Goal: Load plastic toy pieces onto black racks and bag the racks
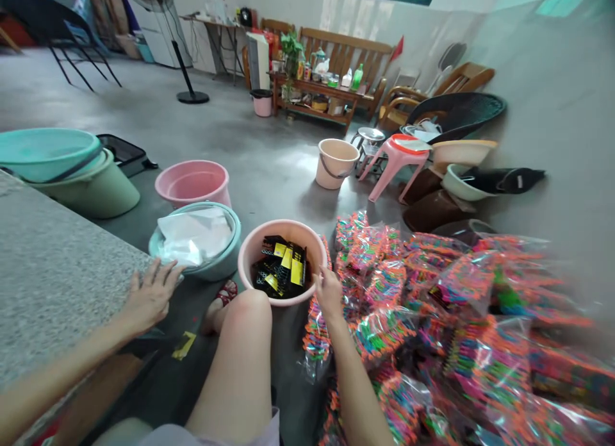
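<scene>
My right hand [328, 293] is closed on the right rim of a pink basin [248, 266]. Inside the basin lie black cards [278, 266] with yellow patches. My left hand [152, 295] has its fingers spread, beside the edge of the grey speckled tabletop [72, 273] and close to a light-blue basin [229, 257]. Clear plastic bags [195, 231] fill that basin; whether my fingertips touch them I cannot tell. To the right of the pink basin, many clear bags of colourful items [384, 286] are heaped on the floor.
Behind the blue basin is a deeper pink tub [192, 177]. A beige bucket [336, 167] and a pink stool [391, 164] stand farther off. Green tubs [96, 189] are stacked at the left. A yellow scrap [184, 346] lies near my foot. A fan [185, 74] stands at the back.
</scene>
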